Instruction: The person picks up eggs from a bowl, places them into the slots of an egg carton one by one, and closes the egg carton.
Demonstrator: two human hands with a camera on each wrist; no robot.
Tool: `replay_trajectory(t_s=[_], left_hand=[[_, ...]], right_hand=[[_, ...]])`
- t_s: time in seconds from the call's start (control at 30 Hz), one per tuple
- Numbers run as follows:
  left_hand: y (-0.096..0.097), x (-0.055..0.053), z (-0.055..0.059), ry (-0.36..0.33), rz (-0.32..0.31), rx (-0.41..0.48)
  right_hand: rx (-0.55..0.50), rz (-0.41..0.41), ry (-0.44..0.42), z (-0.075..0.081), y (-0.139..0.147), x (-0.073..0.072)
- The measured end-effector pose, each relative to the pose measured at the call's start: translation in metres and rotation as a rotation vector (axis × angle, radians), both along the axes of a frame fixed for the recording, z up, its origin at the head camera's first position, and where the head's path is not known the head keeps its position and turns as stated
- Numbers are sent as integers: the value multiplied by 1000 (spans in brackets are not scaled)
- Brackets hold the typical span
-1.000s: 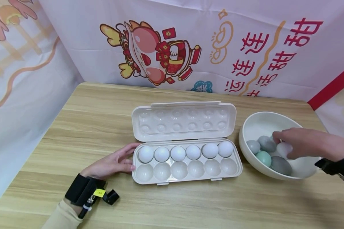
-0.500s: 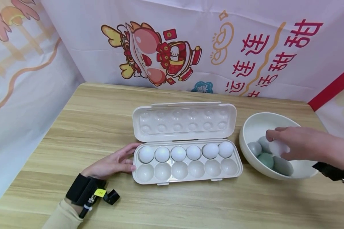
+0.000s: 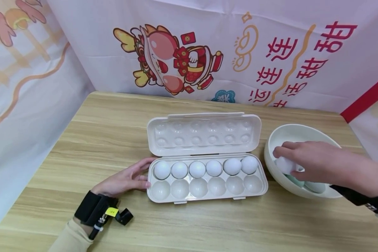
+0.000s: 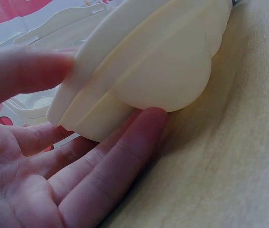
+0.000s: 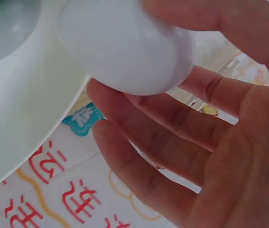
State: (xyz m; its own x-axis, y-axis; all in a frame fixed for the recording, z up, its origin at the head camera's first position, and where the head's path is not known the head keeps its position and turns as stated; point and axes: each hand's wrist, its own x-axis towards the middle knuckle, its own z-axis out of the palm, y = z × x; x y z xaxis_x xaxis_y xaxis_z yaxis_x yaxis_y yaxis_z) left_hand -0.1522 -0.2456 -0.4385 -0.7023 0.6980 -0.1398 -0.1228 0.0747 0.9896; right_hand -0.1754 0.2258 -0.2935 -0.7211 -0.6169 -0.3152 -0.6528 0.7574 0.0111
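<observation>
A white egg (image 3: 285,165) is held between the thumb and fingers of my right hand (image 3: 318,161), over the near left part of the cream bowl (image 3: 297,132). In the right wrist view this egg (image 5: 125,47) sits close past the bowl's rim, thumb on one side and fingers on the other. My left hand (image 3: 123,180) grips the left end of the egg carton (image 3: 263,178), its thumb at the rim and fingertips (image 4: 153,118) against the underside of a cup. White eggs (image 3: 197,169) fill the carton's back row; the front row of cups holds none.
The carton's lid (image 3: 204,149) lies folded back behind the base. A green egg (image 3: 293,180) and a grey egg (image 3: 315,187) show in the bowl, partly covered by my right hand. A printed cloth (image 3: 176,101) hangs behind the wooden table (image 3: 189,227).
My right hand has moved left across the bowl toward the carton, carrying the white egg up from among the others. My left hand stays at the carton's end.
</observation>
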Motion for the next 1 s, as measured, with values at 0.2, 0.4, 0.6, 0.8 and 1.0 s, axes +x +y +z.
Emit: replay_trajectory(t_s=[0.2,0.4,0.6,0.8,1.0], left_hand=[[0,0,-1,2,-4,-3],[-1,0,-1,4,-7,-3],[0,0,0,-9,0,-7],[1,0,-1,-22,5,-5],[0,0,0,-28,0,28]], right_hand=[[-30,92,58,-1,-15,4],[-90,157,79,-2,-29,9],[-129,217,54,-14,-41,9],[-90,174,-22,-25,-51,9],[-68,175,-65,-34,-56,8]])
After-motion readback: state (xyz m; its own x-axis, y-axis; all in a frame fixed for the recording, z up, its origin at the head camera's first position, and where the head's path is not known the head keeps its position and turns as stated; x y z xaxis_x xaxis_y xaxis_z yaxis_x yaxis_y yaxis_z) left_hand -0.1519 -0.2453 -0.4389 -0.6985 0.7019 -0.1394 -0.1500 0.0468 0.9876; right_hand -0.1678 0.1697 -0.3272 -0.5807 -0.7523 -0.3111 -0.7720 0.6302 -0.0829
